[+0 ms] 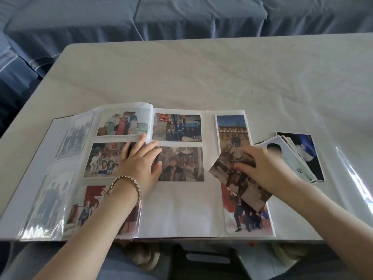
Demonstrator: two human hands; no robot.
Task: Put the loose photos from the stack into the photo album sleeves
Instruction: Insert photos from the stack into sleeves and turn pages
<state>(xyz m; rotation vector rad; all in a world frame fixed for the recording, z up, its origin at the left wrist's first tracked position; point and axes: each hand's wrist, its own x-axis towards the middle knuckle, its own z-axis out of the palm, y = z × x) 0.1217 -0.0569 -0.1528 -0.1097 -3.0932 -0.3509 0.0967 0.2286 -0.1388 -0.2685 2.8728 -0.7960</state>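
An open photo album (177, 211) lies near the table's front edge, with photos in most of its sleeves. My left hand (139, 160) rests flat on the middle of the album, fingers straight, across the fold. My right hand (260, 166) pinches a loose photo (240, 182) that lies tilted over the right page's narrow column. A fanned stack of loose photos (296, 156) sits on the table just right of the album, partly behind my right hand. The lower middle sleeve of the right page is empty.
A white table (201, 73) covered with a wrinkled clear sheet carries everything. A blue sofa (181, 17) runs behind it. The table's front edge is close to my lap, and a dark stool (203, 259) shows below it.
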